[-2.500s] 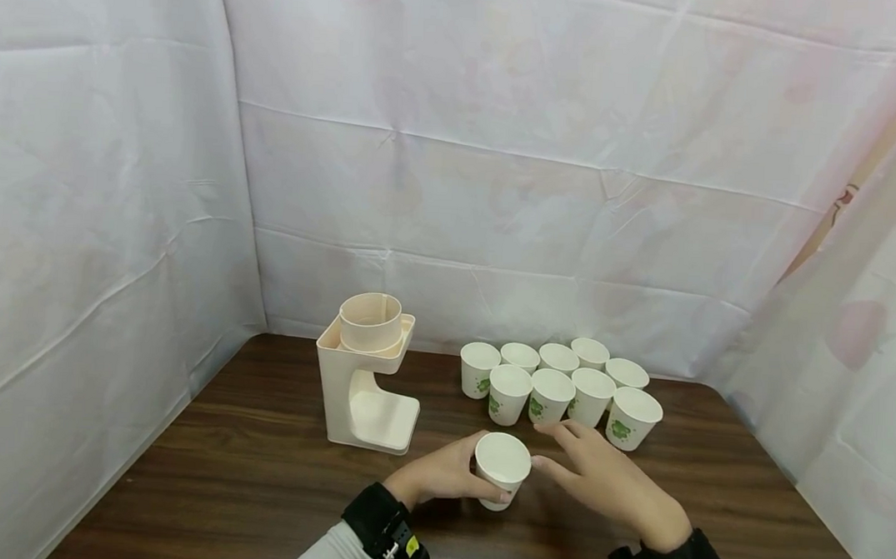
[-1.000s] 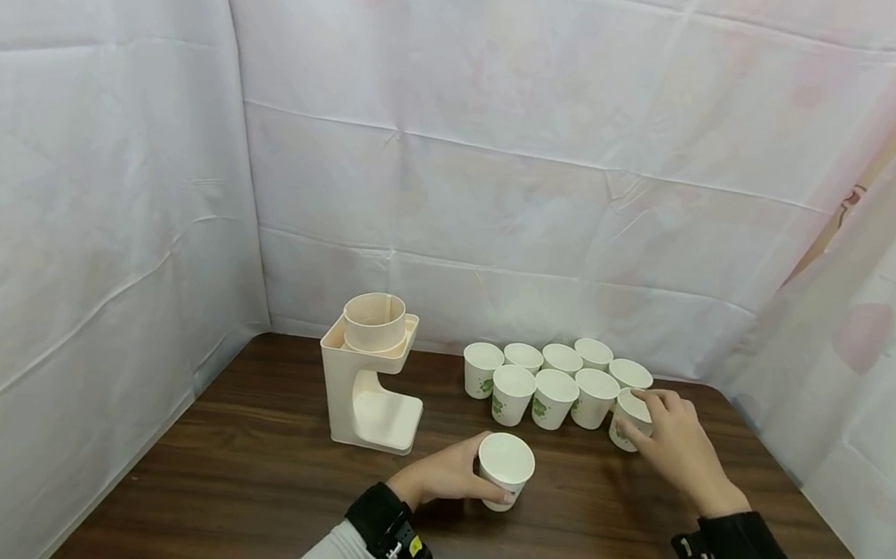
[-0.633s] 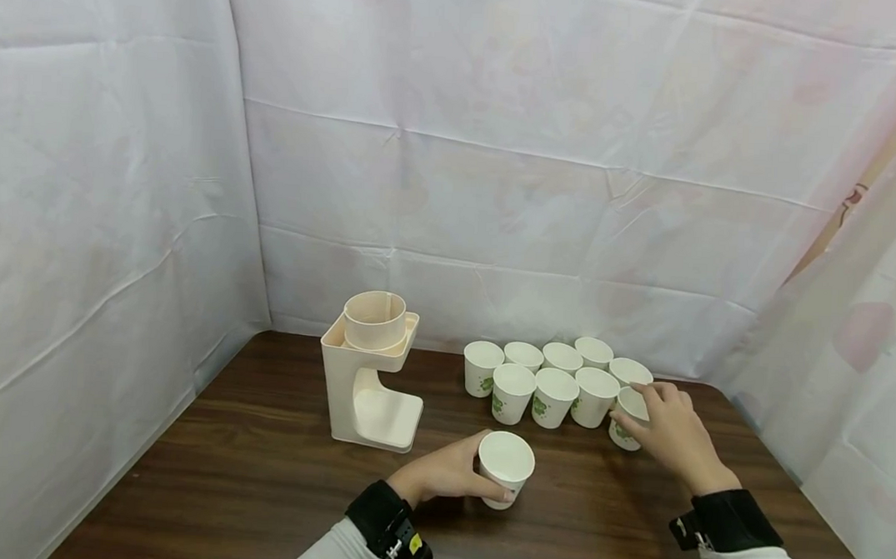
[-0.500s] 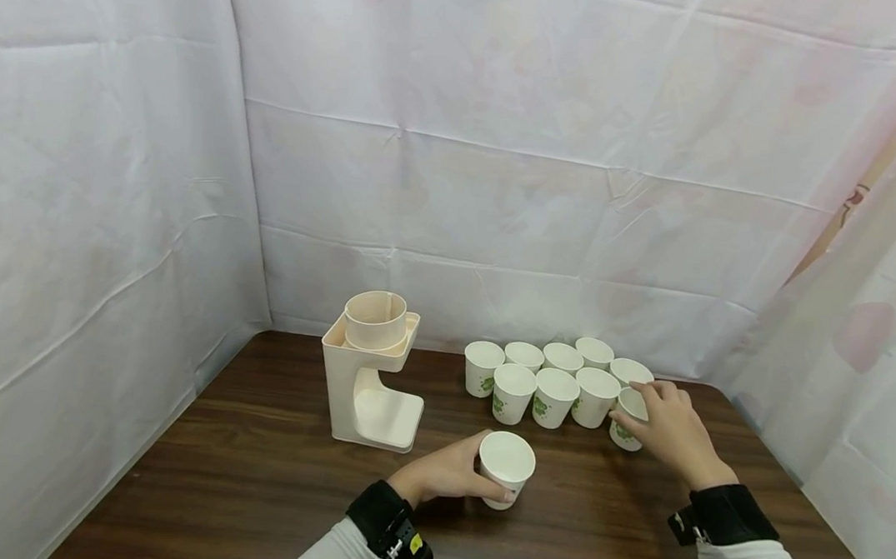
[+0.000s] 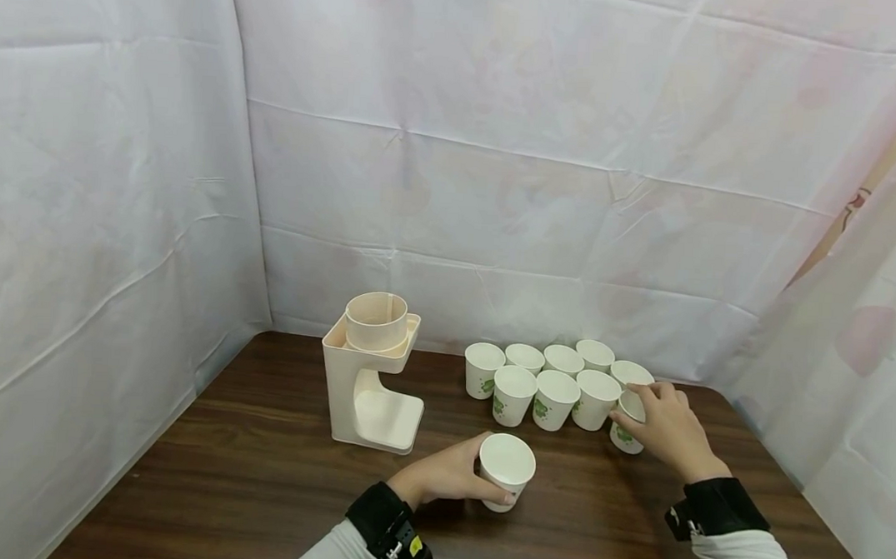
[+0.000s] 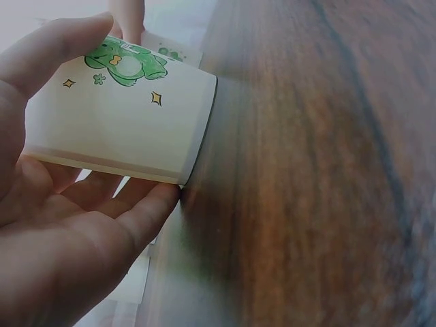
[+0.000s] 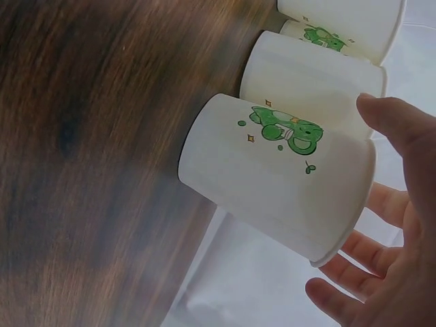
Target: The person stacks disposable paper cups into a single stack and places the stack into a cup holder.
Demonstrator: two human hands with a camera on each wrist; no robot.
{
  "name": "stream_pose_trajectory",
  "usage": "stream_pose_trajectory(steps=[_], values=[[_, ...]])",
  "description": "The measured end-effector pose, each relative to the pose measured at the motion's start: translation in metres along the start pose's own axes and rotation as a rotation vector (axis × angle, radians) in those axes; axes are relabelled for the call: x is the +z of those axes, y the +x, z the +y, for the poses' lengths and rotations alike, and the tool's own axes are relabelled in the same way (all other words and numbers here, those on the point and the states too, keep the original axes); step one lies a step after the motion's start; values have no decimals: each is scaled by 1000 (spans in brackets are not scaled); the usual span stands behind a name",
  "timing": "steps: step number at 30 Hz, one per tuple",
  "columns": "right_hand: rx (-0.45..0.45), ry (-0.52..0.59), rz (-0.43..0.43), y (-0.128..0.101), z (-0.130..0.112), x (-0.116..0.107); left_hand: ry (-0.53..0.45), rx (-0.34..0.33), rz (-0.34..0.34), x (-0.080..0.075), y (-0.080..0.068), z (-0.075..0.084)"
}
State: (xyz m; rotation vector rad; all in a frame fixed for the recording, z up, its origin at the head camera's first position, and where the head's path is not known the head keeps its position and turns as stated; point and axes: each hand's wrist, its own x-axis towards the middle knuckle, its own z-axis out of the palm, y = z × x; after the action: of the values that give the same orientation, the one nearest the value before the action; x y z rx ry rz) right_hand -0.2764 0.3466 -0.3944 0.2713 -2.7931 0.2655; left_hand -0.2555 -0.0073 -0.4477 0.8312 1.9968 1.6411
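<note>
A white paper cup (image 5: 506, 459) stands upright near the table's front, and my left hand (image 5: 450, 473) holds it from the left side. In the left wrist view the thumb lies over the green print on the cup (image 6: 122, 116), with the fingers under its other side. My right hand (image 5: 667, 427) is at the rim of the front-row paper cup at far right (image 5: 625, 433). In the right wrist view its fingers spread loosely beside the rim of that cup (image 7: 279, 177). The thumb tip is near a neighbouring cup (image 7: 313, 82); contact is unclear.
Several white paper cups (image 5: 514, 395) stand in two rows at the back right. A cream stand (image 5: 341, 400) with a round cup-like holder (image 5: 375, 322) on top is at left. White cloth (image 5: 497, 190) surrounds the dark wooden table (image 5: 244, 471).
My right hand has moved from beside the near cup to the far-right cup, then slightly left at its rim. My left hand still holds the near cup in place.
</note>
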Motion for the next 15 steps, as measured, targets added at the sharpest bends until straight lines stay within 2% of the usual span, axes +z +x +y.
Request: stream_pose_trajectory(steps=[15], values=[[17, 20, -28, 2, 4, 1, -23, -20, -4, 0, 0, 0]])
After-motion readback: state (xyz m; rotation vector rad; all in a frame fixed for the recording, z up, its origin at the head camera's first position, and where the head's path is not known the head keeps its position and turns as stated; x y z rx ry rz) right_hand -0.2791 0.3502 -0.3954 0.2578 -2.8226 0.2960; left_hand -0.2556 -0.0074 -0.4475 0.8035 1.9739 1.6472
